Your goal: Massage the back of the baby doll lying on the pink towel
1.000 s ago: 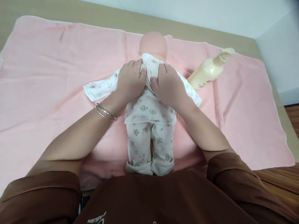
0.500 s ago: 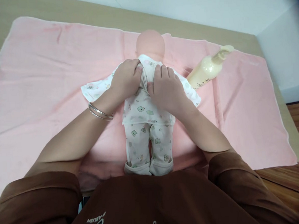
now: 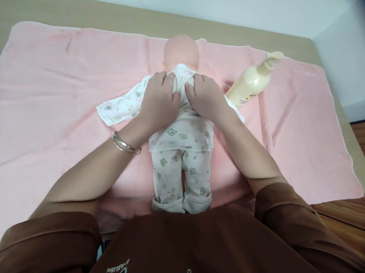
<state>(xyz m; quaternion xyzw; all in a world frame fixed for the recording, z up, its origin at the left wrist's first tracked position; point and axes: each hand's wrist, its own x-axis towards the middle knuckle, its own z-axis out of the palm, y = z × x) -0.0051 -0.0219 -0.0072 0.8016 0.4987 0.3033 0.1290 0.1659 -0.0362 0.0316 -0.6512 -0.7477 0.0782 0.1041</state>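
The left hand (image 3: 158,103) and right hand (image 3: 205,97) are pinching the neckline of a soft white cotton top (image 3: 182,136) on a vinyl baby doll (image 3: 181,50).

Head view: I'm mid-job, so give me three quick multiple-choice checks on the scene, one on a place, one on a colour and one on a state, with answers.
1. Where is the pump bottle relative to the baby doll in this view? A left of it; B right of it; C below its feet.
2. What colour is the towel under the doll? A blue; B white; C pink.
3. How do the left hand and right hand stand to the printed top? A both grip it; B only the right touches it; C neither touches it.

1 B: the bottle lies right of the doll.
2 C: pink shows all around the doll.
3 A: both hands bunch the fabric below the head.
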